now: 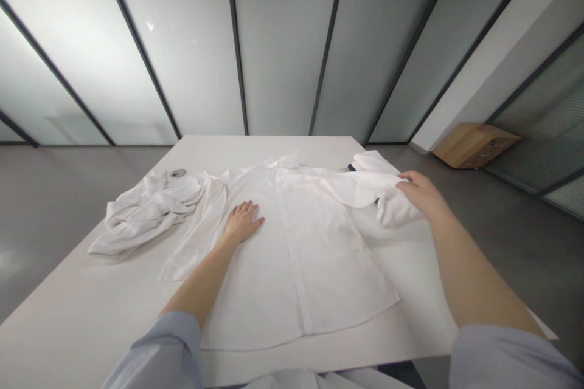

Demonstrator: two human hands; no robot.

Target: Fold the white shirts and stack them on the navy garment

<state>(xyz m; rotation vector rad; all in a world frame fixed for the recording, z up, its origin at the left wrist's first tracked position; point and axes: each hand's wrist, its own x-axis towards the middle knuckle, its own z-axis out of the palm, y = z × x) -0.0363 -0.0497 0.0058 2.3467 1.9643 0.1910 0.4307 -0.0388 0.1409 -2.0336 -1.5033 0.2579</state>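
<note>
A white shirt (pixel 328 243) lies spread on the table, its collar away from me and its hem near the front edge. My left hand (pixel 244 220) rests flat on the shirt's left half, fingers spread. Off to the right, my right hand (pixel 420 193) pinches the shirt's right sleeve between thumb and fingers, and the sleeve is lifted and stretched out sideways. Part of that sleeve hangs in folds below the hand. The left sleeve (pixel 194 243) lies angled down along the shirt's side.
A crumpled heap of white cloth (pixel 146 213) lies on the white table (pixel 114 298) at the left, by a round grey grommet (pixel 178 173). Folded white cloth (pixel 371 161) with something dark under it sits behind the right sleeve. A wooden cabinet (pixel 472 144) stands beyond, at right.
</note>
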